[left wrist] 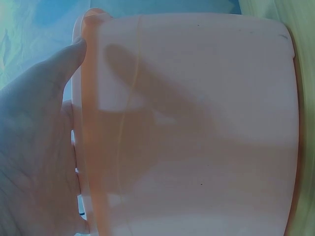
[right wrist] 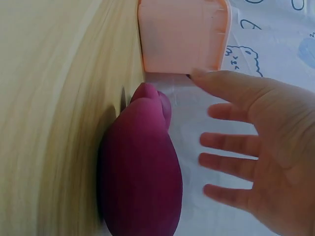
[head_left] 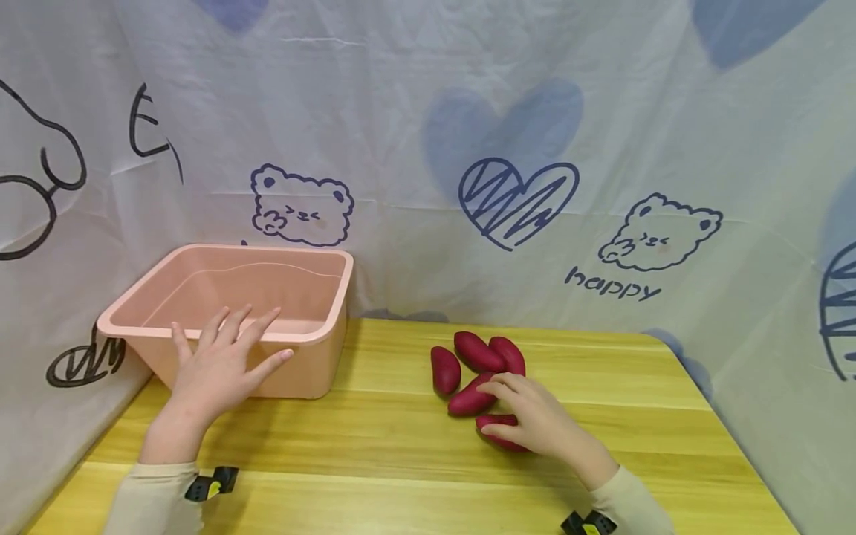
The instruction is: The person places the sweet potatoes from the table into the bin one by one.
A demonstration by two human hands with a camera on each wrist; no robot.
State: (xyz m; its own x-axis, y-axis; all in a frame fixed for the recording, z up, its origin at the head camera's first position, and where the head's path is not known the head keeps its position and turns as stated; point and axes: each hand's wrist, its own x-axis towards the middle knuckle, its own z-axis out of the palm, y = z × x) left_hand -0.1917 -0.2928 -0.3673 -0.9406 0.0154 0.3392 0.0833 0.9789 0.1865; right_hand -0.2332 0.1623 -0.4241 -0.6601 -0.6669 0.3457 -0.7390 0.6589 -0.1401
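A pink plastic basin [head_left: 301, 371] stands at the left of the table, its inside visible over the near rim. My left hand [head_left: 217, 368] is spread at that near rim, fingers straight over the opening; in the left wrist view the thumb [left wrist: 61, 64] lies along the rim. Several dark red sweet potatoes [head_left: 446, 370] lie in a loose group at the middle of the table. Over the nearest sweet potato [head_left: 501, 431] hovers my right hand [head_left: 535, 416], fingers apart. The right wrist view shows a gap between these fingers and the large sweet potato [right wrist: 142, 172].
The wooden table [head_left: 401, 461] ends at a pale cloth backdrop [head_left: 401, 282] printed with hearts and bears. Cloth also hangs along the left and right sides. Each sleeve carries a small black wrist device [head_left: 212, 484].
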